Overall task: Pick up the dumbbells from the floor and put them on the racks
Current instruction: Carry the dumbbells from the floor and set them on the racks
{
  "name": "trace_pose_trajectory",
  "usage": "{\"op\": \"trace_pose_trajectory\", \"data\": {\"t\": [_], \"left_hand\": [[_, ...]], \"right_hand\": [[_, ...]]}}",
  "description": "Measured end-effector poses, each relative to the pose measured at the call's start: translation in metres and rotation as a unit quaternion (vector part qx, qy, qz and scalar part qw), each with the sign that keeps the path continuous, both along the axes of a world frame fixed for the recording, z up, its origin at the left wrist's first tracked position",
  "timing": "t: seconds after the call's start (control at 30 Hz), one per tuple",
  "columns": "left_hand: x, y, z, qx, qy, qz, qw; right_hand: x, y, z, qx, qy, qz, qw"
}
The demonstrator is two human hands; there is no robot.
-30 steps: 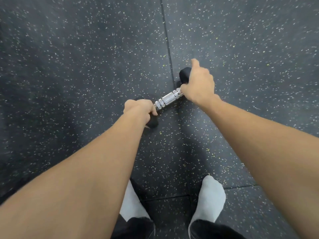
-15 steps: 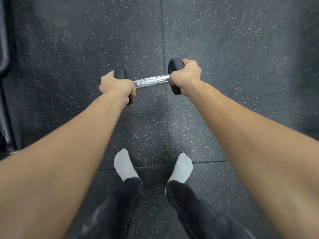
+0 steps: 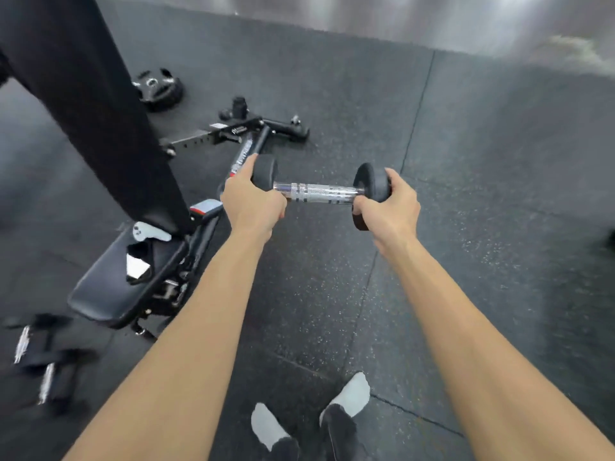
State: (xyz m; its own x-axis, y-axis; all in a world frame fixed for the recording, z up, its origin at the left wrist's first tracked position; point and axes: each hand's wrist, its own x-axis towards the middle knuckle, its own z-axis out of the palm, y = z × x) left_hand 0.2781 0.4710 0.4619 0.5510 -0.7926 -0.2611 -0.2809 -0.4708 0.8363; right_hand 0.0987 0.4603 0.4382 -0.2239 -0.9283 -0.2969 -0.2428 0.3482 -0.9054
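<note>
Down at the bottom of the view, two feet in white socks (image 3: 349, 392) stand on the speckled rubber floor (image 3: 466, 227). Above them both bare arms reach forward, carrying one dumbbell (image 3: 319, 192) clear of the floor, its chrome handle level between them. The left hand (image 3: 251, 201) has fingers curled round the left black head, and the right hand (image 3: 387, 207) wraps the right head the same way, thumb over its top.

Off to the left, two more dumbbells (image 3: 36, 361) lie blurred on the floor. Beyond them stands an adjustable bench (image 3: 126, 277), with its base bar (image 3: 266, 126) running across behind the carried dumbbell. Farther back lies a weight plate (image 3: 159, 89).

I judge the pick-up done and the carry under way. No rack shows, so the next move calls for turning to find it, then lowering the weight level onto it.
</note>
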Motion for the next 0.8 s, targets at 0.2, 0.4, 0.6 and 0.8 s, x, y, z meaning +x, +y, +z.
{"op": "trace_pose_trajectory", "data": {"t": [0.2,0.4,0.6,0.8], "left_hand": [[0.091,0.092,0.158,-0.128,-0.08,0.067,0.986],[0.189,0.241,0.27,-0.219,-0.126,0.166,0.953],[0.274,0.415,0.348,-0.277,-0.182,0.276,0.902],[0.354,0.576,0.377,-0.29,-0.248,0.405,0.831]], "right_hand": [[0.098,0.052,0.142,-0.099,-0.076,0.041,0.991],[0.217,0.164,0.255,-0.193,-0.146,0.113,0.964],[0.34,0.296,0.328,-0.23,-0.229,0.253,0.911],[0.463,0.423,0.363,-0.244,-0.278,0.381,0.847]]}}
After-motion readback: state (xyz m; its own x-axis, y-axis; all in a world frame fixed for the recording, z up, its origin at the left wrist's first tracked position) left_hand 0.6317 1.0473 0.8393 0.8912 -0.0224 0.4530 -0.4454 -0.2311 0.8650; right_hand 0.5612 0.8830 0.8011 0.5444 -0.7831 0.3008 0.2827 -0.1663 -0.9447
